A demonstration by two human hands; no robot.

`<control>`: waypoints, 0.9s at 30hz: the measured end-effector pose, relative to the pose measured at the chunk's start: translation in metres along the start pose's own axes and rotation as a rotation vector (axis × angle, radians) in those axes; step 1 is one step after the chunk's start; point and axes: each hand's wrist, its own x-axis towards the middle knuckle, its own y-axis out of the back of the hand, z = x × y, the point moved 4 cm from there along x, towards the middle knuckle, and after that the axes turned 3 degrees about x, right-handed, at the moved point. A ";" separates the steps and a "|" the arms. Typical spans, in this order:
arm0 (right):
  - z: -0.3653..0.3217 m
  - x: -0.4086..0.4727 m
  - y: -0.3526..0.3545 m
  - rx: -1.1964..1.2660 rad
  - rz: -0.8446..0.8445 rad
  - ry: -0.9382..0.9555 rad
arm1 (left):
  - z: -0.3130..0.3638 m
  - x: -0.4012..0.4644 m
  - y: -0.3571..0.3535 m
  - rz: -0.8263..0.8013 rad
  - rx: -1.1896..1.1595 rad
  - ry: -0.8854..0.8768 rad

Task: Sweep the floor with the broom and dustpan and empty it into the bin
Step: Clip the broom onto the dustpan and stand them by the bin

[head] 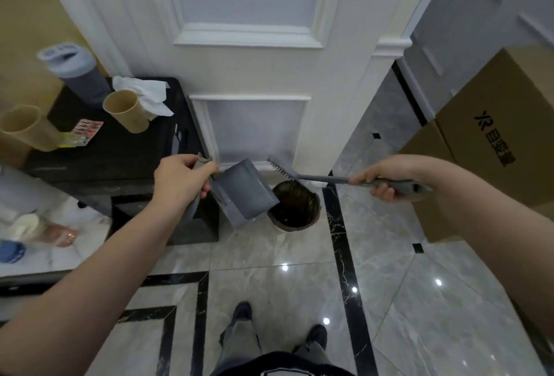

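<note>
My left hand grips the handle of a grey dustpan, which is tilted with its lip pointing down toward a round dark bin on the floor beside the white door. My right hand holds the grey handle of a small broom. The broom lies nearly level, and its brush head reaches over the far rim of the bin, close to the dustpan's upper right corner. The inside of the bin looks dark; I cannot tell what is in it.
A black cabinet stands at the left with two tan cups, tissues and a grey bottle on it. A large cardboard box sits at the right. Grey marble tiles with black bands lie in front of my feet.
</note>
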 end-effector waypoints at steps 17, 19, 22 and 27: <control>-0.078 0.015 -0.141 -0.062 -0.191 0.053 | -0.010 0.014 -0.014 -0.015 0.231 -0.153; -0.084 0.016 -0.154 -0.065 -0.208 0.067 | -0.010 0.013 -0.016 -0.024 0.281 -0.194; -0.091 0.016 -0.171 -0.042 -0.240 0.147 | -0.009 0.009 -0.021 -0.088 0.354 -0.288; -0.097 0.023 -0.195 0.189 -0.266 0.273 | -0.016 0.010 -0.020 -0.159 0.349 -0.309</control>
